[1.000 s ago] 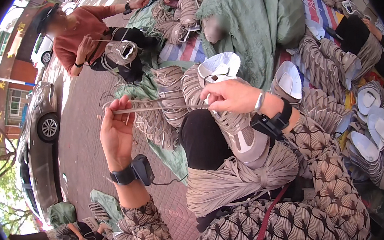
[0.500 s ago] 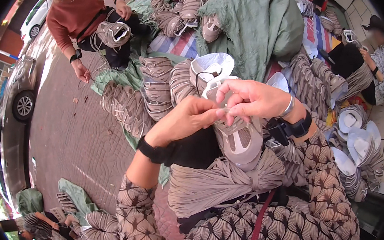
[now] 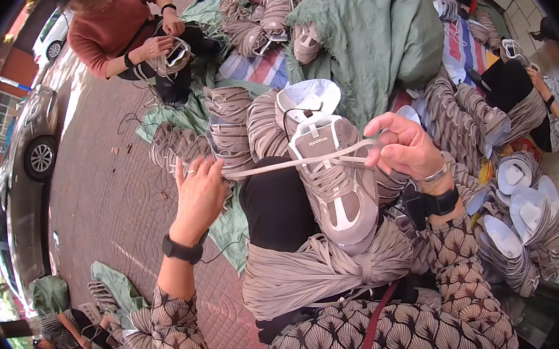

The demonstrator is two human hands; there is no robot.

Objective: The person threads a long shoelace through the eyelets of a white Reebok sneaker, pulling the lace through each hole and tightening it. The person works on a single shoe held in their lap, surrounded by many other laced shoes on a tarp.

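Note:
A grey-and-white sneaker upper [image 3: 344, 203] lies on my lap, toe toward me, its front laced in a criss-cross. A pale flat shoelace [image 3: 272, 168] is drawn across its upper part. My left hand [image 3: 201, 194], out to the left of the upper, is closed on one end of that lace. Beyond the upper's right edge, my right hand [image 3: 406, 147] pinches the lace where it bends into a loop. Below the toe rests a thick bundle of taupe laces [image 3: 316, 272], gathered at its right part.
Stacked uppers [image 3: 229, 122] stand beyond my knees, and more uppers with white insides [image 3: 516, 199] lie at right. A green sack [image 3: 374, 37] covers a heap ahead. A person in a red top [image 3: 112, 39] handles an upper at far left; others sit at right and lower left.
My hands were together over the upper; they have moved apart, left hand leftward, right hand rightward, with the lace now stretched between them. The person in red has brought both hands to an upper.

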